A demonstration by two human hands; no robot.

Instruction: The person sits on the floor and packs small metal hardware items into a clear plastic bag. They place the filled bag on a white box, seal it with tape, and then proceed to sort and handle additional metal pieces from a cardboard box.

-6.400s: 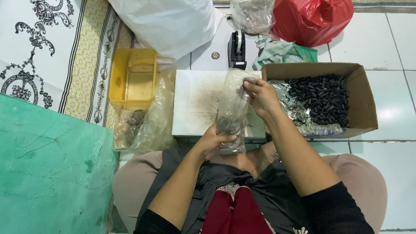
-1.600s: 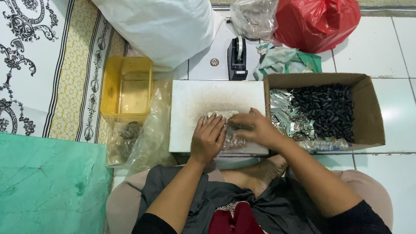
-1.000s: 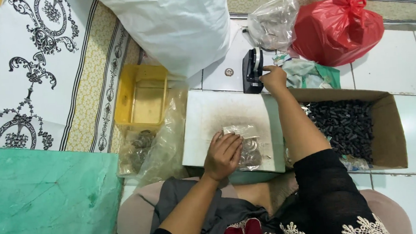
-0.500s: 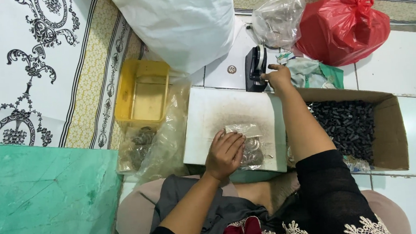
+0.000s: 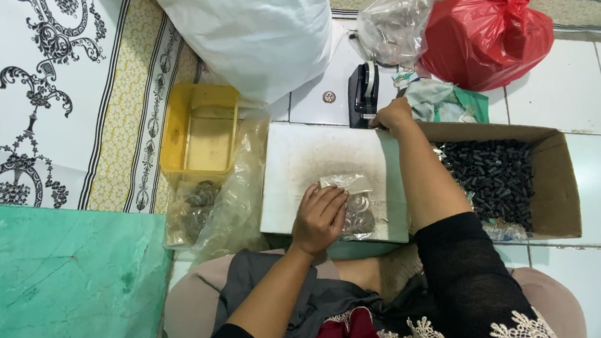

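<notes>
- A small clear plastic bag [image 5: 354,204] of round metal pieces lies flat near the near right corner of the white board [image 5: 306,155].
- A black tape dispenser [image 5: 364,93] stands upright just beyond the board's far right corner.

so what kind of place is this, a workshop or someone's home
Most likely a home floor used for piecework packing. The person sits on white floor tiles beside a patterned mat, with a cardboard box of small dark parts and a black tape dispenser within reach.
</notes>
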